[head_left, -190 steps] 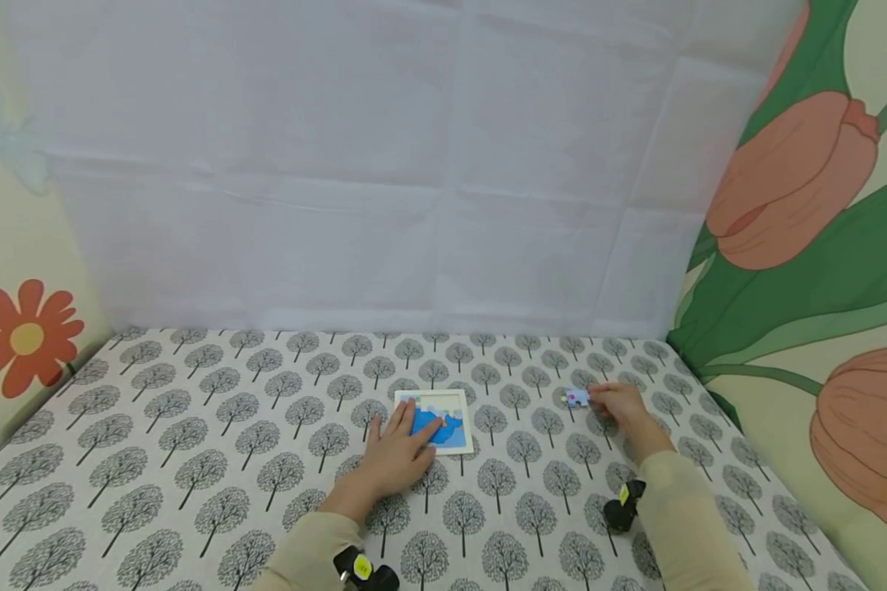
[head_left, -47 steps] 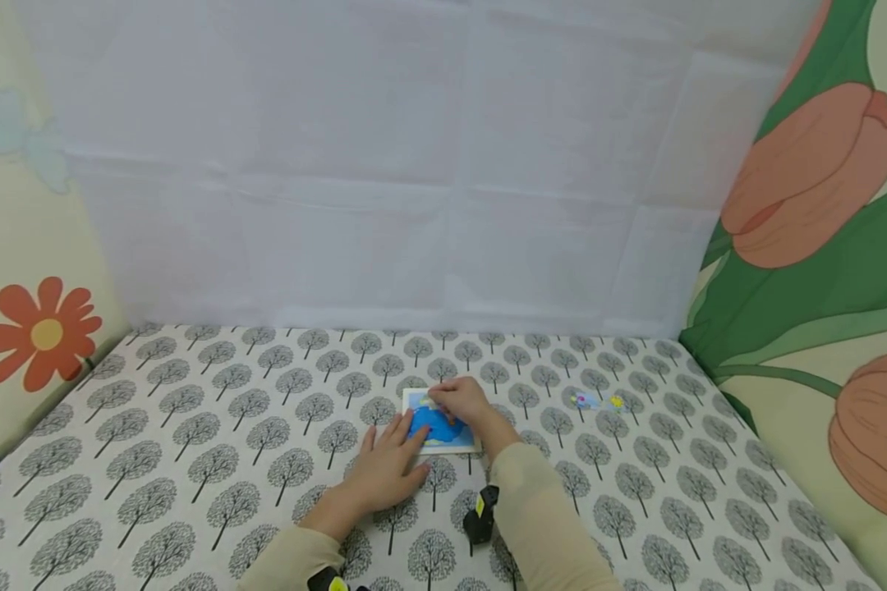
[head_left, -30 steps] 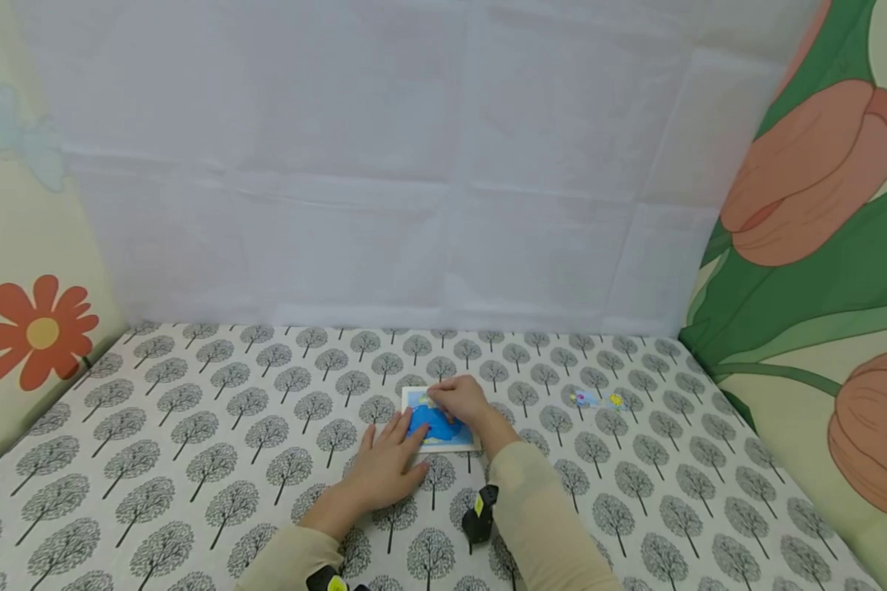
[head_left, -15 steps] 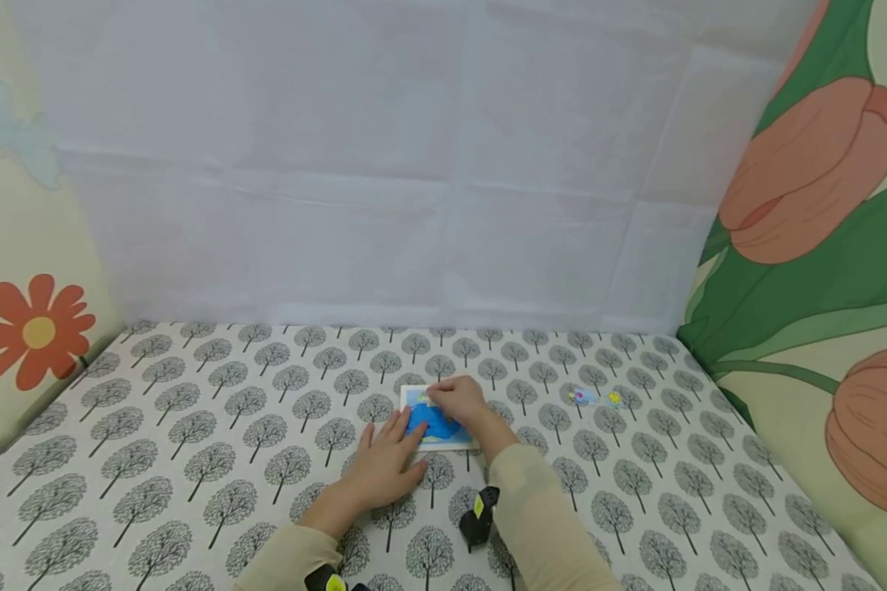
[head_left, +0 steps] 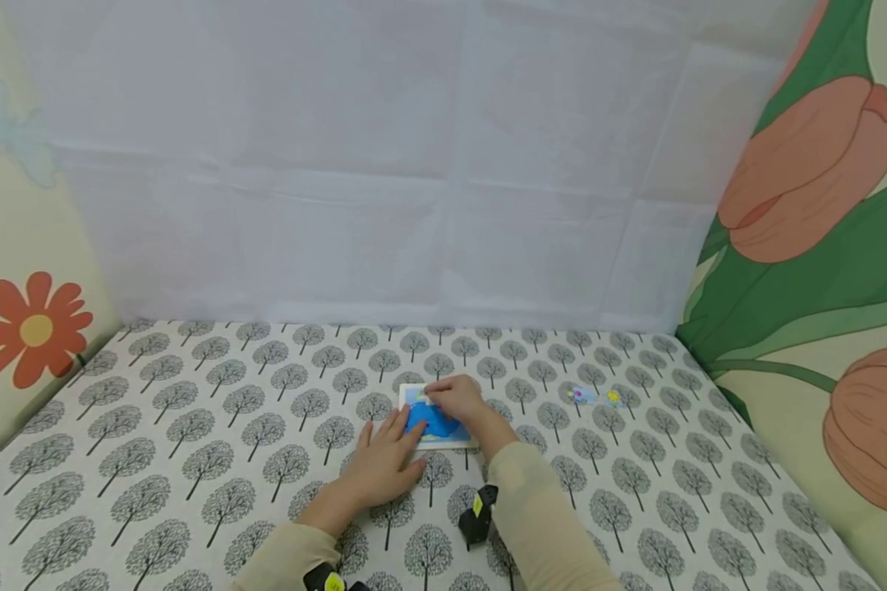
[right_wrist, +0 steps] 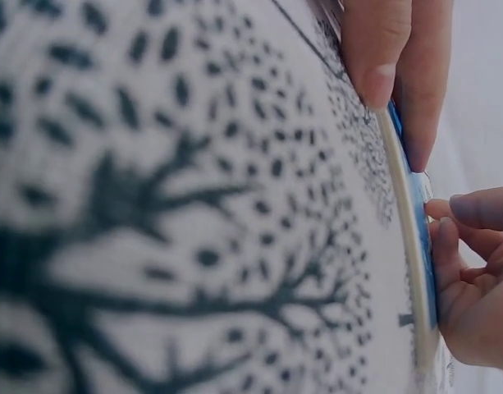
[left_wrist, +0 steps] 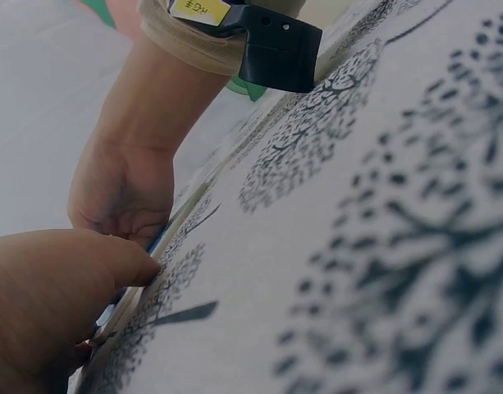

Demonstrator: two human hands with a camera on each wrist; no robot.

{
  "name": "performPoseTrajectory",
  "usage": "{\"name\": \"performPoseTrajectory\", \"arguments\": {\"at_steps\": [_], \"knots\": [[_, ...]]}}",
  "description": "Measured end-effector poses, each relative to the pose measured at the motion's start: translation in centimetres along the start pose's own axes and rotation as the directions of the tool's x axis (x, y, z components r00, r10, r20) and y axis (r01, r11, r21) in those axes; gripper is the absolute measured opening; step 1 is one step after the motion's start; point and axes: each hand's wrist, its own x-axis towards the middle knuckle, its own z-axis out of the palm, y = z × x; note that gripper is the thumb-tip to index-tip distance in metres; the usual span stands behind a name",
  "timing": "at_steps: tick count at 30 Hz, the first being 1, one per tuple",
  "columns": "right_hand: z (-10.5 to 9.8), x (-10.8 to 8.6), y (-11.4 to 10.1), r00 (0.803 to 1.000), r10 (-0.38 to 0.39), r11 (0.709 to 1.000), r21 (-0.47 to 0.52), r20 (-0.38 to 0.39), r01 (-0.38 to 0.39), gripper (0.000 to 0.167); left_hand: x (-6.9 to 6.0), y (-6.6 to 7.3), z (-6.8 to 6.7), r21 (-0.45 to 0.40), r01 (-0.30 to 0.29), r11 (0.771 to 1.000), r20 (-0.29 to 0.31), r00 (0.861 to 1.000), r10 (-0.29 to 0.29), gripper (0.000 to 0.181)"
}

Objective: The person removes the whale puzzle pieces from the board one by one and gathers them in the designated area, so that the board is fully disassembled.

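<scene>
A small jigsaw puzzle (head_left: 430,420) in a white frame, with a large blue shape in its picture, lies on the cloth. My left hand (head_left: 386,466) rests on its left and lower-left part with spread fingers. From the right, my right hand (head_left: 460,399) reaches over the upper part of the puzzle, its thumb and forefinger pinched low at the surface. Whatever puzzle piece they hold is mostly hidden by the fingers. In the right wrist view, the right hand (right_wrist: 485,271) bends its fingers against the blue face, and the left fingers (right_wrist: 422,90) press near the frame's edge.
Two loose puzzle pieces lie to the right: one light blue with pink (head_left: 580,396), the other with a yellow shape (head_left: 613,397). A tree-print cloth (head_left: 214,460) covers the table. A white sheet (head_left: 384,189) hangs behind it.
Several seconds ago my right hand was at the loose pieces on the right; it then came left onto the puzzle. Over the last second and a half both hands have barely moved.
</scene>
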Motion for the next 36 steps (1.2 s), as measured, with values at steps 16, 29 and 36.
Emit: {"name": "performPoseTrajectory", "arguments": {"at_steps": [16,29,36], "knots": [[-0.29,-0.41,-0.31,1.0,-0.013,0.996,0.089,0.013,0.011,0.019,0.02,-0.47,0.56,-0.031,-0.026,0.999,-0.026,0.999,0.026,0.054],[-0.26,-0.61,-0.67,1.0,-0.025,0.994,0.106,0.013,0.023,0.019,0.0,0.07,-0.14,-0.014,0.01,1.0,0.009,1.0,-0.01,0.054],[-0.2,-0.48,-0.69,1.0,-0.011,0.993,0.119,0.01,0.01,0.018,-0.05,0.14,-0.27,-0.019,0.016,1.0,0.014,1.0,-0.016,0.054]]}}
